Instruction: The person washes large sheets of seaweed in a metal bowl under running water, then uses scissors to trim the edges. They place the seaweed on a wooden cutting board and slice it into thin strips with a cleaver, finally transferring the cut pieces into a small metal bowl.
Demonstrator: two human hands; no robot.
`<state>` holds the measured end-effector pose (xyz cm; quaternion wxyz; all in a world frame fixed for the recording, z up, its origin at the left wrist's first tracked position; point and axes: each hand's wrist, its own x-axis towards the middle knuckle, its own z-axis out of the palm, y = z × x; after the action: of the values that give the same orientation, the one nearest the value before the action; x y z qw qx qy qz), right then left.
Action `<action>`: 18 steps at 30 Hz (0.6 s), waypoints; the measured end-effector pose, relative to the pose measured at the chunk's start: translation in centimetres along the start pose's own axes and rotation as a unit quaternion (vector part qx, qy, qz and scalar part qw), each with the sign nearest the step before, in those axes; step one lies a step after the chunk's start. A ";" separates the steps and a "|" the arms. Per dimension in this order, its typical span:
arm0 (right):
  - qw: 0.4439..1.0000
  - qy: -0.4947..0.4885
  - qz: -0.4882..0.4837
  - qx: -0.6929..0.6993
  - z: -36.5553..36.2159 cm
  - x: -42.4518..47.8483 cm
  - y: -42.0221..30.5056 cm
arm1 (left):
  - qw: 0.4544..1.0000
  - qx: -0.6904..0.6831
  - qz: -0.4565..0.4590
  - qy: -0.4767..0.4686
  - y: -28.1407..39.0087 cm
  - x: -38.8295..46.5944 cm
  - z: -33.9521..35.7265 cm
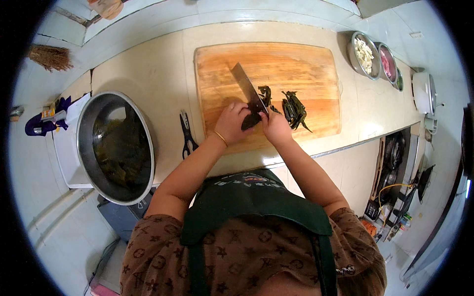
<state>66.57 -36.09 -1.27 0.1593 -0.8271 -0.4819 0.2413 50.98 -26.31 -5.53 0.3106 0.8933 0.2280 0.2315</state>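
My right hand (277,127) grips the handle of a cleaver (247,85), whose wide blade points up and to the left over a wooden cutting board (311,66). Against the blade, my left hand (233,122) presses a dark green bundle of leafy food, probably kelp (251,121), onto the board with bent fingers. Cut dark strips (294,109) lie in a pile to the right of my right hand. A smaller group of strips (265,95) rests just right of the blade.
At the left, a large metal basin (151,148) holds dark leaves in liquid, beside a white sink (70,174). Black-handled kitchen scissors (188,137) lie between basin and board. Metal bowls of pale pieces (364,55) and pink meat (386,63) stand at the back right, near a white rice cooker (422,92).
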 end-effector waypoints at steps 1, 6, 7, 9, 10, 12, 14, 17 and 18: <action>1.000 0.002 0.006 -0.016 -0.2 -0.1 0.1 | 1.000 0.013 -0.017 -0.016 0.2 -0.2 -0.1; 0.999 -0.020 0.001 -0.036 -0.9 -1.6 0.5 | 0.999 -0.001 -0.051 -0.019 -0.5 -0.4 0.0; 0.999 -0.021 0.001 -0.031 -0.9 -1.7 0.8 | 0.999 0.013 -0.027 -0.013 -0.6 -0.3 -0.1; 1.000 -0.022 0.000 -0.022 -0.9 -1.8 1.1 | 0.999 0.043 0.022 -0.002 -0.5 0.0 -0.3; 1.000 -0.020 0.000 -0.018 -0.9 -1.7 1.2 | 0.998 0.060 0.033 -0.019 -0.4 -0.1 -0.5; 1.000 -0.021 -0.001 -0.014 -1.0 -1.6 1.3 | 0.993 0.092 0.054 -0.054 -0.2 -0.2 -0.7; 1.000 -0.023 -0.002 -0.012 -1.3 -1.6 1.0 | 0.992 0.101 0.025 -0.073 -0.6 -0.4 0.0; 1.000 -0.011 0.018 0.004 -3.0 -2.4 -0.4 | 0.990 0.115 0.018 -0.084 -0.9 -0.8 0.4; 1.000 -0.001 0.019 0.000 -3.2 -2.7 -0.5 | 0.989 0.119 0.024 -0.085 -0.8 -0.9 0.5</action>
<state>66.88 -38.30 2.25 0.1545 -0.8359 -0.4663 0.2447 50.38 -26.45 -6.67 0.2151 0.9454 0.2055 0.1332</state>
